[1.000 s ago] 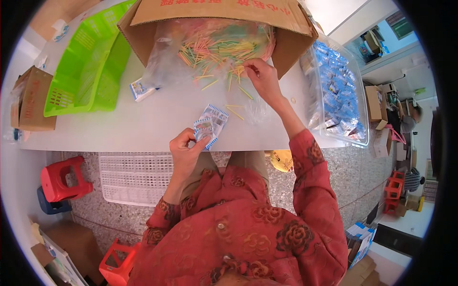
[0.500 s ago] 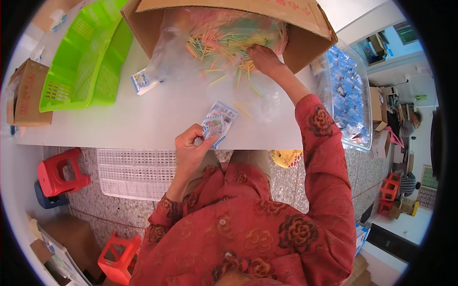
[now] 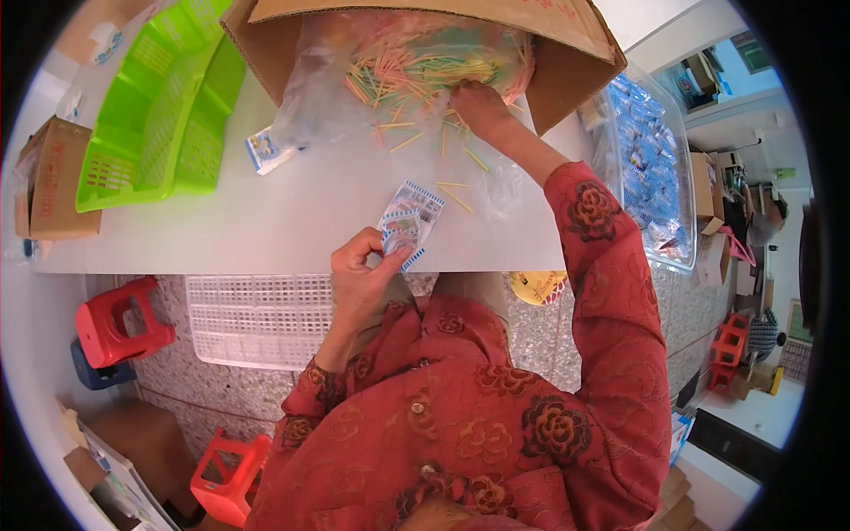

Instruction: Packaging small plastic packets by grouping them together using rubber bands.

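Note:
My left hand [image 3: 361, 267] is closed on small blue-and-white plastic packets [image 3: 412, 210], pinched between thumb and fingers above the table's near edge. Farther off, a cardboard box [image 3: 574, 84] lies with its opening toward me. A clear plastic bag [image 3: 312, 93] spills out of it, full of thin pastel sticks [image 3: 398, 73] in pink, yellow and green. At the right side of this heap is my right hand [image 3: 482, 111], fingers bent together; whatever is between the fingertips is hidden. Several loose sticks [image 3: 456, 196] lie on the table between my hands.
Another packet [image 3: 266, 151] lies left of the bag, beside a green plastic basket [image 3: 197, 159]. To the right stands a clear bin [image 3: 686, 239] of blue packets. A small carton [image 3: 62, 181] sits at far left. Below are a white crate [image 3: 257, 323] and red stools [image 3: 124, 323].
My right hand has shifted slightly left and toward the edge of the stick heap. My left hand still holds the packets, and the whole view has shifted a little.

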The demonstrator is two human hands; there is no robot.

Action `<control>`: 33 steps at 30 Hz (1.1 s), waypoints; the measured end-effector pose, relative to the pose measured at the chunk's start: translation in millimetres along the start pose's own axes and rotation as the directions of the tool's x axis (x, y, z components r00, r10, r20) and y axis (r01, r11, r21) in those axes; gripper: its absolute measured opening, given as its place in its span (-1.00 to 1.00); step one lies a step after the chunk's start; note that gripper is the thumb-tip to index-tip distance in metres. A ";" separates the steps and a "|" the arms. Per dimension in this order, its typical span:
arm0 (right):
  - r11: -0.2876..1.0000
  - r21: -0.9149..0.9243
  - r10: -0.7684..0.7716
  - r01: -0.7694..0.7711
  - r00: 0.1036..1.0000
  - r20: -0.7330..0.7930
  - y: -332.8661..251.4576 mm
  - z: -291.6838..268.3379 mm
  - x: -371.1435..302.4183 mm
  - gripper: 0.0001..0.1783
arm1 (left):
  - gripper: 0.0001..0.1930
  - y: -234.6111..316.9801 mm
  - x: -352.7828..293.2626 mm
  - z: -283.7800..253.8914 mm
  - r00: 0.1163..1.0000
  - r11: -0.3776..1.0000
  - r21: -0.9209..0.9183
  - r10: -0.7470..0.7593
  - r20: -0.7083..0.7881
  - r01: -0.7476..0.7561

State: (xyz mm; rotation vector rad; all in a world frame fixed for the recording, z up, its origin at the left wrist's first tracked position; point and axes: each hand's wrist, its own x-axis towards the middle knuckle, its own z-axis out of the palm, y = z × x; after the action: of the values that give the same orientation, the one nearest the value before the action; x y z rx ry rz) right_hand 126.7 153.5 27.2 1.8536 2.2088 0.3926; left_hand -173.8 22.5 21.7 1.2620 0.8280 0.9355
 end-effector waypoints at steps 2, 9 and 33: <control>1.000 0.003 0.015 -0.015 0.999 -0.036 0.6 5.3 -5.2 -0.81 | -0.85 4.7 1.1 5.5 0.999 1.000 -0.002 0.022 -0.029 -0.022; 0.998 -0.053 0.017 -0.022 0.995 -0.103 -0.4 1.1 -13.4 -0.62 | -0.81 4.8 0.4 8.2 0.997 0.998 0.028 0.063 -0.048 -0.061; 0.062 0.997 0.428 -0.040 0.904 0.010 13.2 -38.5 -40.4 -0.85 | -0.87 13.5 0.9 6.8 0.995 0.998 -0.020 0.061 -0.073 -0.063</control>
State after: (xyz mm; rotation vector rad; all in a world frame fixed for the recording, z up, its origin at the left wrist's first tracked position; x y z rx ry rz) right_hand 132.7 113.7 68.1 2.9533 2.5239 -1.3749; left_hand -168.8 21.4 36.0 1.2465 0.8368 1.0431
